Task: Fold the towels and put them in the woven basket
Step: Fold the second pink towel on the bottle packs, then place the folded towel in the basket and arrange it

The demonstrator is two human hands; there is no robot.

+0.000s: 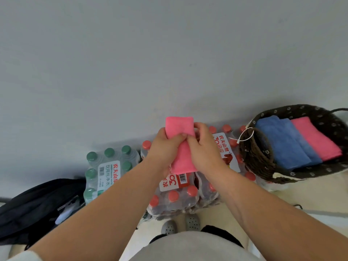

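Observation:
A folded pink towel [179,127] is held up in front of me, above the packs of bottles. My left hand [163,146] grips its left side and my right hand [202,146] grips its right side, thumbs meeting at the middle. The towel's lower part hangs between my wrists. To the right stands the dark woven basket [254,153] with a flowered lining. Inside it lie a folded blue towel [282,142] and, beside it on the right, a folded pink towel [316,140].
Shrink-wrapped packs of red-capped bottles [175,196] sit on the floor right below my hands. A pack of green-capped bottles [109,166] is to their left. A black bag [37,204] lies at far left. A grey wall fills the view ahead. My feet in grey clogs [180,225] stand below.

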